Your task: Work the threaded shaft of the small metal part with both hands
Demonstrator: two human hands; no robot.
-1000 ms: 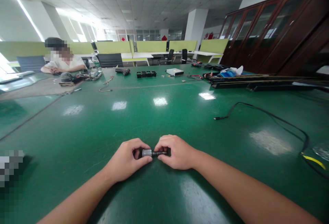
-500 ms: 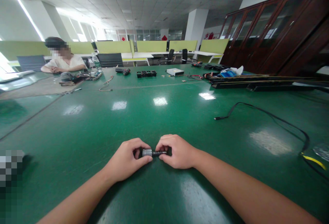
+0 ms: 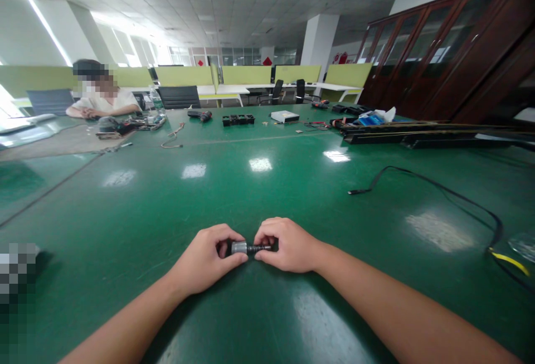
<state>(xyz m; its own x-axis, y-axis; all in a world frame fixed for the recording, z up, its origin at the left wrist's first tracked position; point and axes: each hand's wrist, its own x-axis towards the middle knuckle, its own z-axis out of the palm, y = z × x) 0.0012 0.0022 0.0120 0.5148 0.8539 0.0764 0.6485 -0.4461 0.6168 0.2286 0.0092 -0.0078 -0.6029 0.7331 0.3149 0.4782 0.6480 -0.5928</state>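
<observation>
At 12 o'clock, we locate the metal cylinder (image 3: 239,247), its coiled shaft (image 3: 251,249) pointing to 3 o'clock. Our left hand (image 3: 205,261) is closed around the cylinder, thumb opposing fingers; our right hand (image 3: 288,245) curls about the shaft, though we cannot tell whether it grips firmly. Caution: off-axis pressure could make the shaft slip, and a loosened hold could let the cylinder roll across the smooth green table (image 3: 234,191). Farther off, at 12 o'clock, we note a black compartmented holder (image 3: 238,121), contents indistinct; at 11 o'clock, a clear bottle (image 3: 156,100), fill level unreadable.
</observation>
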